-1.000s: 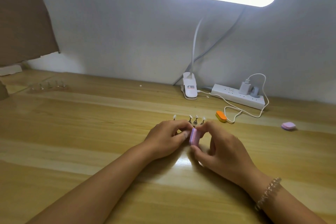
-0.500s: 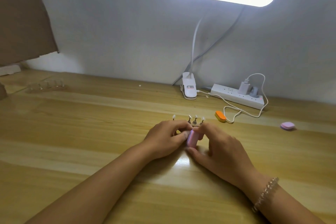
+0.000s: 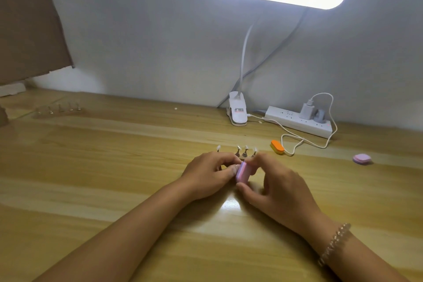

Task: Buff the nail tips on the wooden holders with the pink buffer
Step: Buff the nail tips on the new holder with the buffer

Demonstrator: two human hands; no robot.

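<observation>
The pink buffer [image 3: 243, 173] stands on edge at the table's middle, pinched between the thumb and fingers of my right hand [image 3: 277, 186]. My left hand [image 3: 207, 173] sits just left of it with fingers curled round something small that the fingers hide, its thumb touching the buffer's left face. Right behind both hands a row of nail tips on metal stems [image 3: 245, 151] rises from a holder that my hands mostly cover. A second holder with several stems [image 3: 60, 109] lies at the far left of the table.
An orange buffer [image 3: 277, 146] and a second pink block [image 3: 361, 158] lie to the right. A clip lamp base [image 3: 237, 113], a white power strip [image 3: 299, 122] and its looping cable [image 3: 304, 142] sit along the wall. Brown cardboard [image 3: 27, 23] leans at the left.
The buffer in my right hand has shifted slightly back and forth against the spot at my left fingertips. Both hands stay in the same place.
</observation>
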